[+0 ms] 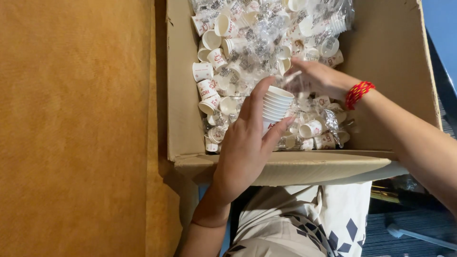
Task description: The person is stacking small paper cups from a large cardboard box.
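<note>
Gripping a nested stack of small white paper cups (275, 105), the left hand (247, 143) has its thumb up the left side and its fingers wrapped round the right, with the stack's open rims tilted up and away. That stack sits above the near middle of the open cardboard box (183, 95), just over the loose cups below. Over on the right, the right hand (316, 76) reaches in from the far right, palm down, fingers curled onto crinkly clear plastic wrap (297, 83) just beyond the stack's top rim; it is touching the plastic, but whether it has truly pinched it I cannot tell. A red beaded bracelet (359, 92) rides on that wrist. Down in the box, loose white paper cups (212, 90) with red print lie jumbled every which way, some on their sides, mixed with more torn clear wrappers (252, 47) heaped toward the far end. Left of the box, an orange-brown surface (76, 128) runs the whole height of the view. Near the bottom, a white cloth with dark blue diamond shapes (309, 219) lies just under the box's near flap.
</note>
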